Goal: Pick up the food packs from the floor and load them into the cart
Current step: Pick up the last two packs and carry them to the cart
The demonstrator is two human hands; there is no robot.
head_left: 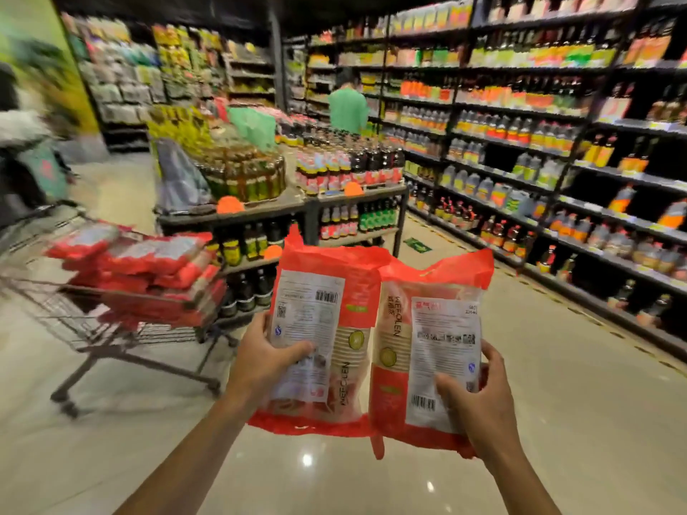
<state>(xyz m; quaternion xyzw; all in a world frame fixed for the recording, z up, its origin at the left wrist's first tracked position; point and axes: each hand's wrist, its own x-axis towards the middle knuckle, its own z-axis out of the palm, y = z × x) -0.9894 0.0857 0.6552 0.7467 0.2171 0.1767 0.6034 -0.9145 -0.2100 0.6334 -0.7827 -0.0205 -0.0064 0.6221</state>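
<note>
I hold two red and clear food packs upright side by side in front of me. My left hand grips the left pack at its left edge, thumb across the white label. My right hand grips the right pack at its lower right, thumb on the label. The wire shopping cart stands to my left, apart from my hands, with several matching red packs stacked in it above the rim.
A low display island of bottles stands just behind the cart. Tall shelves of bottles line the right side of the aisle. A person in a green shirt stands far down the aisle. Glossy floor lies underfoot.
</note>
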